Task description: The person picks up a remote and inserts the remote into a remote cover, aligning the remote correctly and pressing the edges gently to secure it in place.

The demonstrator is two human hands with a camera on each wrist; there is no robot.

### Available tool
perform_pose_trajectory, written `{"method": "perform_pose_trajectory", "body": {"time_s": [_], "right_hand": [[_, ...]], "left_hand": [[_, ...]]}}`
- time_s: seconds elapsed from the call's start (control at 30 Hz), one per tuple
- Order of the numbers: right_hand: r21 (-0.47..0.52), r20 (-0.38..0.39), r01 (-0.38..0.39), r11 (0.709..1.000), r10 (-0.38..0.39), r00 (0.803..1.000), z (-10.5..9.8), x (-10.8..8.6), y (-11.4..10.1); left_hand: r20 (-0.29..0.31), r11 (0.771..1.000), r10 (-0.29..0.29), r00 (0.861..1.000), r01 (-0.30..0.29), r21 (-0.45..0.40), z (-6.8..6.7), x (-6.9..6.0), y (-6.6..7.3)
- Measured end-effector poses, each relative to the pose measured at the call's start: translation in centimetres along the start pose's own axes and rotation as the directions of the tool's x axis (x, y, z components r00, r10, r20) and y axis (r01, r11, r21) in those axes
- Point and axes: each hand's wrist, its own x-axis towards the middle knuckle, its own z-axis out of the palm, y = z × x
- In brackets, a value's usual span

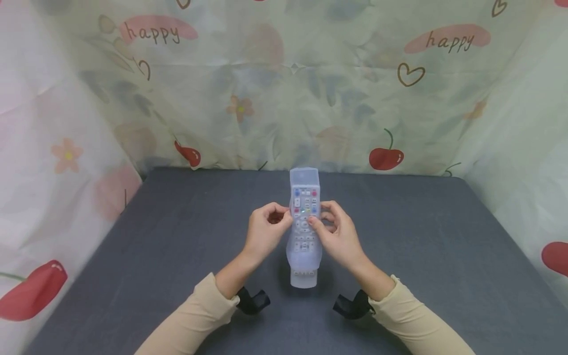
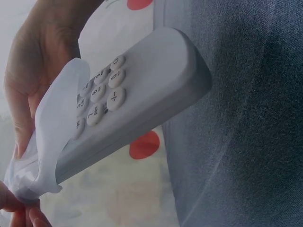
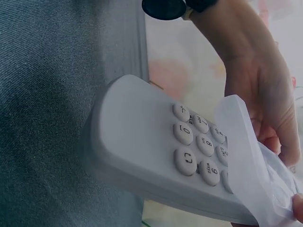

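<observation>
A white remote control (image 1: 303,280) is held lengthwise above the tabletop, partly inside a translucent sleeve-like cover (image 1: 304,176). The cover reaches past the remote's far end, while the near end sticks out bare. My left hand (image 1: 267,230) pinches the cover's left edge between thumb and fingers. On the right edge, my right hand (image 1: 340,232) grips with the thumb on the front and the fingers at the side and behind. In the left wrist view, number buttons (image 2: 98,93) show beside the cover's flared lip (image 2: 59,113). The same lip (image 3: 239,146) stands away from the remote in the right wrist view.
A dark grey cloth-covered table (image 1: 199,207) lies beneath the hands. Printed curtains (image 1: 293,113) enclose the back and both sides. Black wrist-camera mounts (image 1: 254,301) stick inward from both wrists, close to the remote's near end.
</observation>
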Motion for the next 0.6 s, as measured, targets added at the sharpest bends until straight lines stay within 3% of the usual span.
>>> {"method": "perform_pose_trajectory", "body": {"time_s": [0.3, 0.6], "right_hand": [[-0.005, 0.016, 0.020, 1.000, -0.020, 1.000, -0.46, 0.63, 0.09], [-0.022, 0.079, 0.015, 1.000, -0.014, 0.997, -0.60, 0.64, 0.33]], "left_hand": [[0.024, 1.000, -0.014, 1.000, 0.013, 0.028, -0.27, 0.09, 0.67], [0.132, 0.994, -0.044, 0.990, 0.031, 0.103, -0.16, 0.43, 0.71]]}}
